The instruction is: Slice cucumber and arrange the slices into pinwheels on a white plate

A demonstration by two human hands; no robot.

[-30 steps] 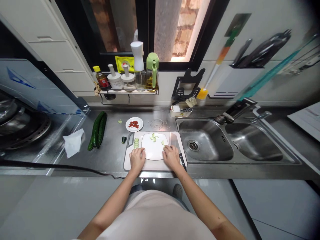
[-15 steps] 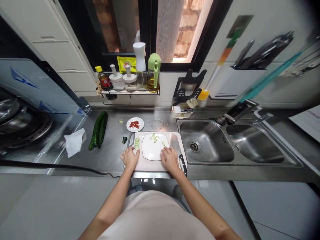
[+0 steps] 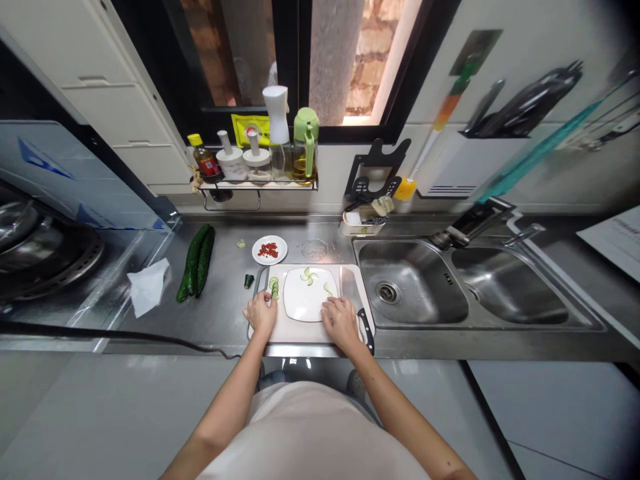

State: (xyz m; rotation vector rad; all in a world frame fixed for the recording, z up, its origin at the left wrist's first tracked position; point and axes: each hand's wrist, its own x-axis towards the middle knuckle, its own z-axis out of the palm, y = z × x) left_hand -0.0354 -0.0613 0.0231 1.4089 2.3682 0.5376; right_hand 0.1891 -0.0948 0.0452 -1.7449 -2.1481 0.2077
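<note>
My left hand (image 3: 261, 314) is at the left side of the pink cutting board (image 3: 280, 333), its thumb and fingers closed on the near end of a row of cucumber slices (image 3: 275, 287), which now stand tilted. My right hand (image 3: 342, 322) rests over the right rim of a white square plate (image 3: 301, 307), fingers apart, the tips just below some cut cucumber pieces (image 3: 328, 289). Farther back on the plate, several cucumber pieces (image 3: 309, 276) form a pinwheel. A knife (image 3: 367, 330) with a black handle lies along the board's right side, partly hidden by my right hand.
Whole cucumbers (image 3: 196, 263) and a white paper towel (image 3: 149, 285) lie left. A small plate with red bits (image 3: 270, 261) and a cucumber end (image 3: 249, 281) sit by the board. The double sink (image 3: 415, 320) is right; a shelf of seasonings (image 3: 260, 185) hangs behind.
My left fingers have closed in on the cucumber slices, which have shifted and tipped. Another cucumber piece seems to show beside my right fingertips; that hand has barely moved.
</note>
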